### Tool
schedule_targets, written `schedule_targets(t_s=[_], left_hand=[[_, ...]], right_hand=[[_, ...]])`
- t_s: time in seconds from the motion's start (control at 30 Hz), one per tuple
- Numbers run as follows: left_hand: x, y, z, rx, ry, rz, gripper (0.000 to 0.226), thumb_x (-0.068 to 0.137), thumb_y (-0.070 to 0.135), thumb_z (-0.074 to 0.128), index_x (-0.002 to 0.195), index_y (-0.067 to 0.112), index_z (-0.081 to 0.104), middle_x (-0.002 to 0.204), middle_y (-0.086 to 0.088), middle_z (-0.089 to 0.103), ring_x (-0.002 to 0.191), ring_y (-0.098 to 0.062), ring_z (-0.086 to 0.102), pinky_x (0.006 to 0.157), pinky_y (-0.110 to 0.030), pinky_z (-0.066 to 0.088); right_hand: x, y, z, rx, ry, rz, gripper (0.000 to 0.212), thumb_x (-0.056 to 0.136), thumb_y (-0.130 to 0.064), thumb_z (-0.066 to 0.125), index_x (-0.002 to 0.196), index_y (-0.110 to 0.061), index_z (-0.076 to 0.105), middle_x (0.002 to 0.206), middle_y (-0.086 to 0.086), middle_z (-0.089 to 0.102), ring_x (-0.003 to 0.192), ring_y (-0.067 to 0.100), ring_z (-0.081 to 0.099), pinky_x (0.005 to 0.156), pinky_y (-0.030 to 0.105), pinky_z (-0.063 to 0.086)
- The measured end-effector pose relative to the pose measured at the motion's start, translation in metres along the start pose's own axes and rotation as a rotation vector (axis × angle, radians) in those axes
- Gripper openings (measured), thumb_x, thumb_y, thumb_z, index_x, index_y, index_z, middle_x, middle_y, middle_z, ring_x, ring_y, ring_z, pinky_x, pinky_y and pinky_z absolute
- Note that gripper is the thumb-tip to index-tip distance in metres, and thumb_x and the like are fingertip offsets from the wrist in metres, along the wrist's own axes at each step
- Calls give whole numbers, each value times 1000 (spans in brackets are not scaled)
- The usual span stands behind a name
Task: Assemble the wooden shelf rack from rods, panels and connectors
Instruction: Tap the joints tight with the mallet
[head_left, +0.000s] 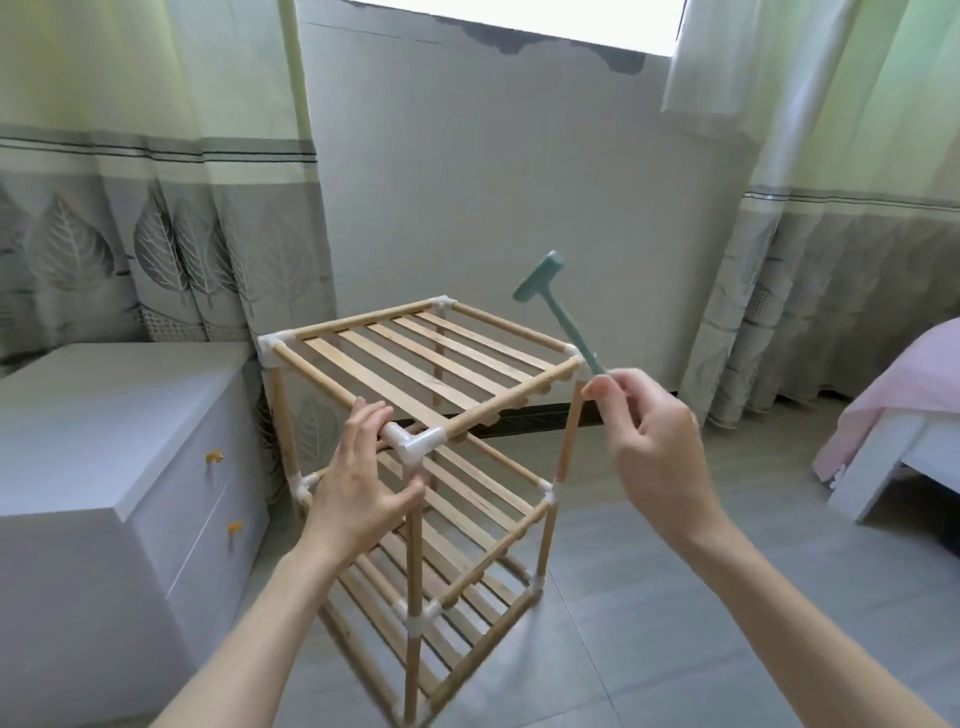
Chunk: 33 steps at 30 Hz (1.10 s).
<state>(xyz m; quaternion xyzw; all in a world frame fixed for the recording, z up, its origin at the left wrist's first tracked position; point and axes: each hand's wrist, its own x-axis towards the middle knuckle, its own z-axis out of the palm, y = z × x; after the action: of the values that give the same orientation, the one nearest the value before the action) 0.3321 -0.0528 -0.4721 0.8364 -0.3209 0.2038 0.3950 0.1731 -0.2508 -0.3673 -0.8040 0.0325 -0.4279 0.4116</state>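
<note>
Blurring rack (415, 395) feet; hammer (550, 306) handle end hidden

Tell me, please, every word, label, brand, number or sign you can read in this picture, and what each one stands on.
There are none: no readable text shows anywhere.
The green hammer in the right hand shows no marking.
The wooden rack and its white connector by the left hand are plain.
The white cabinet bears no label.
The curtains carry only a leaf pattern.
</note>
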Motion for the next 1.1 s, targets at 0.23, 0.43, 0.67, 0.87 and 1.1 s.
schedule_targets(t_s=[0.23,0.43,0.67,0.87,1.1], left_hand=[[-4,-6,-10,-26,-23,10,74,76,40,70,139,17,36,148,5,30,141,-1,7,111,-40,28],[-3,-4,-6,-38,-1,15,72,77,31,73,138,16,37,147,6,29,140,1,5,108,-35,24],[-4,-4,-5,-46,-8,12,73,77,31,73,139,17,36,148,7,27,141,1,4,109,-37,25],[-3,-7,-7,-50,3,11,75,77,36,73,140,19,36,148,9,29,140,3,8,109,-37,29],[-3,-8,-6,-84,0,-4,85,72,57,62,142,21,32,149,12,26,139,7,7,110,-36,27]], right_hand=[[-8,23,33,-290,-366,99,28,98,-23,43,71,-22,51,58,-4,52,44,5,44,44,19,41],[-22,18,33,-464,-508,78,25,99,-24,40,76,-25,47,61,-6,50,47,3,43,41,13,31],[-10,4,32,-221,-160,-72,24,98,-25,39,76,-21,46,50,-8,42,38,7,37,36,19,30],[0,2,29,-55,-30,12,30,98,-19,42,68,-21,48,49,-8,39,39,6,36,38,16,27],[-3,14,31,-275,-335,21,27,98,-25,42,73,-24,50,54,-8,47,42,4,39,41,16,33]])
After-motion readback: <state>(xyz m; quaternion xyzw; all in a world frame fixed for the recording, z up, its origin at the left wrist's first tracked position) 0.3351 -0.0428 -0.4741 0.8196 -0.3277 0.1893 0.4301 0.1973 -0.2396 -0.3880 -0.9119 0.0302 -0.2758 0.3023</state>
